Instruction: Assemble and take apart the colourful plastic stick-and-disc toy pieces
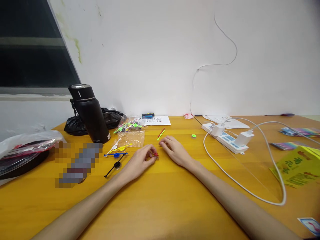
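My left hand (140, 162) is closed, with thumb and fingertips pinching a small red plastic piece (156, 154) just above the table. The fingers hide part of that piece. Across a narrow gap, my right hand (176, 151) is open, its fingers loosely stretched and apart, holding nothing. Just beyond its fingertips lie a green arrow and a red arrow (161, 134), close together. To the left of my left hand are a black arrow spinner (117, 165), a blue one (116, 155), a yellow one (122, 148) and a white one (114, 146).
A clear bag (132, 138) and more coloured arrows (135, 125) lie behind. A black bottle (90, 113) stands at left. A small green-topped disc (193, 136) sits right, near a power strip (228, 140) with a looping white cable (240, 183). A yellow packet (297, 166) lies far right.
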`<state>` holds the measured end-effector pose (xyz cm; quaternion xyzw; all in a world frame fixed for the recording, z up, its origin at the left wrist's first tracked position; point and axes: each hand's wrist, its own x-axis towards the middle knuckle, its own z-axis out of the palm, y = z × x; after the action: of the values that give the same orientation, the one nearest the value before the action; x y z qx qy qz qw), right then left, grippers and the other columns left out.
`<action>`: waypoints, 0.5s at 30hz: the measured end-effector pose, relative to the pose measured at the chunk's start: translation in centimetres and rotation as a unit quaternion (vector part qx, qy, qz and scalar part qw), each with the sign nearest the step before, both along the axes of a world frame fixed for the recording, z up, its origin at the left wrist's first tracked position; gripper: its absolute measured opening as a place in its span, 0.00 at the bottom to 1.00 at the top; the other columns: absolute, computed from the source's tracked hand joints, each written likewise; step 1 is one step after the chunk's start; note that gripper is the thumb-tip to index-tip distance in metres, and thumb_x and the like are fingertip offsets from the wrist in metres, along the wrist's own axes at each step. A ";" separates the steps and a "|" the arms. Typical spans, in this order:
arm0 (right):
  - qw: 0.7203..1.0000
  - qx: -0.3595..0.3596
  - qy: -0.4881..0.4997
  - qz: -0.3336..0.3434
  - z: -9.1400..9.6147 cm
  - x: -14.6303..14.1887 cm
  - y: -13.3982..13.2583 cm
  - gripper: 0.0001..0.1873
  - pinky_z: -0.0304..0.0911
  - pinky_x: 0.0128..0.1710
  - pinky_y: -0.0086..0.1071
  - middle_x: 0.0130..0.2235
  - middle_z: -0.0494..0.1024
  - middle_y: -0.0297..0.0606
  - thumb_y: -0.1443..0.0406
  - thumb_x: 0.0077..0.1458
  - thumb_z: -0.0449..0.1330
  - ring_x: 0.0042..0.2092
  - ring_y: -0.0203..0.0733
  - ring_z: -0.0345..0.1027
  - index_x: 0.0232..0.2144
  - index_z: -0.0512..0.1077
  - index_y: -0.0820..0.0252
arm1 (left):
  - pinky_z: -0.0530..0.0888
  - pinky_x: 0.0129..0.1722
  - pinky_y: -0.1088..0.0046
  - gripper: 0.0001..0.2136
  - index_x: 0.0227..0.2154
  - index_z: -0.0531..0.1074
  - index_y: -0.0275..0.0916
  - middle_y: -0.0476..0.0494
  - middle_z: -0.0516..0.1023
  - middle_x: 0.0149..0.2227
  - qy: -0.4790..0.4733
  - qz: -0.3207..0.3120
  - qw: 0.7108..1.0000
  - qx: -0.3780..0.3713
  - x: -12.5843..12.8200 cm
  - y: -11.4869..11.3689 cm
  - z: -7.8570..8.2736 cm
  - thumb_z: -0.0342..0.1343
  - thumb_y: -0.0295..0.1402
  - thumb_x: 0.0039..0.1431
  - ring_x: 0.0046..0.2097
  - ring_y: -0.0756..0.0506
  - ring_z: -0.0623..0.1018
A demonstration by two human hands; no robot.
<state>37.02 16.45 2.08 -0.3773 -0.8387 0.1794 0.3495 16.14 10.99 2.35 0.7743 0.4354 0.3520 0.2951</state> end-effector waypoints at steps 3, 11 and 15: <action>0.993 0.084 -0.085 -0.021 -0.6 0.4 1.5 0.19 0.54 0.66 0.48 0.60 0.72 0.46 0.58 0.71 0.49 0.64 0.50 0.58 0.54 0.72 0.58 | 0.68 0.38 0.72 0.04 0.39 0.71 0.41 0.47 0.78 0.38 0.009 -0.001 1.000 0.003 0.1 -0.2 0.1 0.54 0.30 0.63 0.38 0.46 0.75; 0.987 0.087 -0.134 0.011 -0.8 0.4 2.1 0.19 0.57 0.65 0.49 0.58 0.74 0.45 0.61 0.70 0.50 0.63 0.50 0.60 0.58 0.68 0.58 | 0.69 0.40 0.71 0.05 0.40 0.71 0.41 0.47 0.77 0.39 0.017 -0.007 1.000 0.008 0.1 -0.2 0.0 0.53 0.29 0.64 0.39 0.46 0.75; 0.990 0.091 -0.102 -0.021 -0.7 0.6 1.8 0.13 0.64 0.58 0.44 0.51 0.76 0.45 0.67 0.66 0.55 0.55 0.48 0.68 0.52 0.70 0.58 | 0.70 0.41 0.71 0.05 0.41 0.71 0.41 0.47 0.77 0.40 0.016 -0.019 1.000 0.009 0.0 -0.2 -0.1 0.54 0.29 0.63 0.40 0.46 0.75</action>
<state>37.63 18.24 1.39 -0.3778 -0.8744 0.0553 0.2992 16.12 10.81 2.28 0.7904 0.4221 0.3376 0.2882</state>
